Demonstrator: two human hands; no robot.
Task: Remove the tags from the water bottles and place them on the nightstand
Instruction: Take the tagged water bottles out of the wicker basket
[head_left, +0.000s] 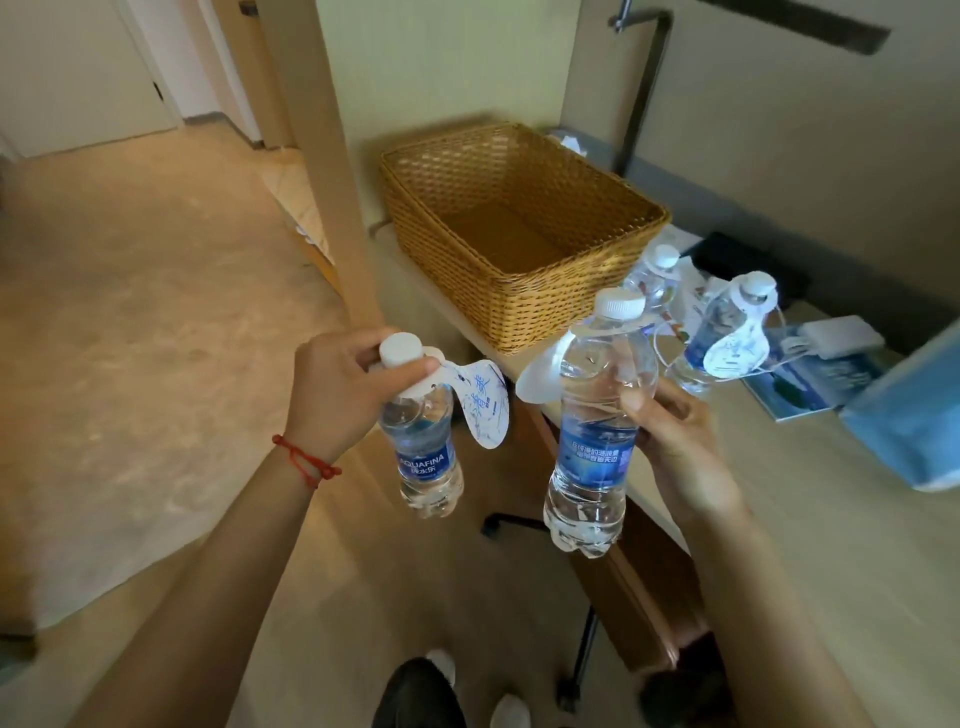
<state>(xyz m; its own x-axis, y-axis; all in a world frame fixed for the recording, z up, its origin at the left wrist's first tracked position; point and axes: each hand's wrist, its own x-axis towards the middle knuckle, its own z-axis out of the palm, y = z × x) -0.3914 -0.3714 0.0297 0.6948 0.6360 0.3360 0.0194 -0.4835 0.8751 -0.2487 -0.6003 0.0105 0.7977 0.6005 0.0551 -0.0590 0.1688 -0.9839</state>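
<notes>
My left hand (343, 389) grips one water bottle (426, 452) by its white cap and neck, off the left of the tabletop. A white paper tag (485, 410) with blue print hangs from that neck. My right hand (670, 431) holds a second water bottle (597, 441) round its middle, upright. Its tag (540, 379) sticks out to the left under the cap. Two more tagged bottles, one (654, 275) and another (727, 322), stand on the light wooden tabletop (831, 519) behind.
A large wicker basket (519, 223) sits at the tabletop's far left end. A white charger (836, 338) lies on a blue booklet (810, 384), and a blue box (914, 415) stands at the right. A wooden post (332, 156) rises left of the basket. Beige carpet spreads to the left.
</notes>
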